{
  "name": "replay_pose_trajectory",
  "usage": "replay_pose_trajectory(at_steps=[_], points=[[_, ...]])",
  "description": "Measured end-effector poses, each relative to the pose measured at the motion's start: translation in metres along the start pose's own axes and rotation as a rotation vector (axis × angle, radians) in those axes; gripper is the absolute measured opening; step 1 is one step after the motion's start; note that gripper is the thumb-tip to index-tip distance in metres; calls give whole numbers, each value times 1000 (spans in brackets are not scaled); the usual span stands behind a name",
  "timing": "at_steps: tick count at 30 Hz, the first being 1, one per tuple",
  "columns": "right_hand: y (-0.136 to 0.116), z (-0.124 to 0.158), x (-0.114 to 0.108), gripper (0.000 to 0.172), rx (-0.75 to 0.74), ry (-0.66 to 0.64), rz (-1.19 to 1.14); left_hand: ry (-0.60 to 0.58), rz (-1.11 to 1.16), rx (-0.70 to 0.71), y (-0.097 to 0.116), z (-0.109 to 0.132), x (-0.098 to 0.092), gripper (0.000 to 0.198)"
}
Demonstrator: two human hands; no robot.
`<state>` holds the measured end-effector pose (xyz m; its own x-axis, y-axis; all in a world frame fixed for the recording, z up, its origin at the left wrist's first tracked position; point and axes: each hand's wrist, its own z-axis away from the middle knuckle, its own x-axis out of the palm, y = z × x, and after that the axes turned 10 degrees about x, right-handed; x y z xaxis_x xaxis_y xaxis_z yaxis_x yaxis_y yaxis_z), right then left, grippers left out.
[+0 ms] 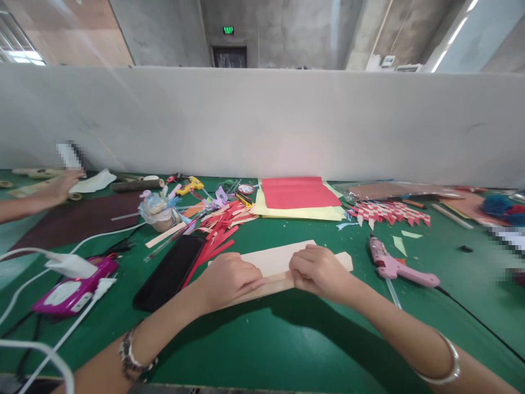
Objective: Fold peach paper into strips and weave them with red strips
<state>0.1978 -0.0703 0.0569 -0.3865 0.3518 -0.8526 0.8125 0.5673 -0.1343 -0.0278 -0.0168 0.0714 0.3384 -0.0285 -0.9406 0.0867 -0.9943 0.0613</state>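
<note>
A long strip of pale beige paper (279, 258) lies on the green table (287, 339) in front of me. My left hand (227, 279) is closed, pinching the strip's near edge left of centre. My right hand (318, 272) is closed on the same edge just to the right, knuckles up. Both hands press the paper down along a fold. A pink glue gun (396, 266) lies to the right of my right hand. A black phone (172, 271) lies to the left of my left hand.
Red paper strips (219, 230), red and yellow sheets (297, 197) and a red-and-white woven piece (389, 212) lie further back. A cup of tools (159, 213) and a magenta device (71, 290) with white cables are at left. Another person's hand (57, 189) reaches at far left. A white partition stands behind.
</note>
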Motion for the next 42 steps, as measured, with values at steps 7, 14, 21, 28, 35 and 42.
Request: replay_pose_trajectory(at_steps=[7, 14, 21, 28, 35, 42], points=[[47, 34, -14, 19, 114, 48, 114, -56, -6, -67, -17, 31, -16, 46], [68, 52, -29, 14, 346, 200, 177, -70, -33, -90, -18, 39, -20, 47], [11, 23, -33, 14, 184, 3, 64, -94, -136, 23, -2, 11, -11, 51], [9, 18, -20, 7, 230, -108, -56, -92, -141, 38, -2, 10, -14, 47], [8, 11, -14, 13, 155, -187, -28, -97, -179, 20, 5, -6, -9, 36], [-1, 1, -18, 24, 117, -197, -119, -36, -199, -41, 19, -44, 11, 23]])
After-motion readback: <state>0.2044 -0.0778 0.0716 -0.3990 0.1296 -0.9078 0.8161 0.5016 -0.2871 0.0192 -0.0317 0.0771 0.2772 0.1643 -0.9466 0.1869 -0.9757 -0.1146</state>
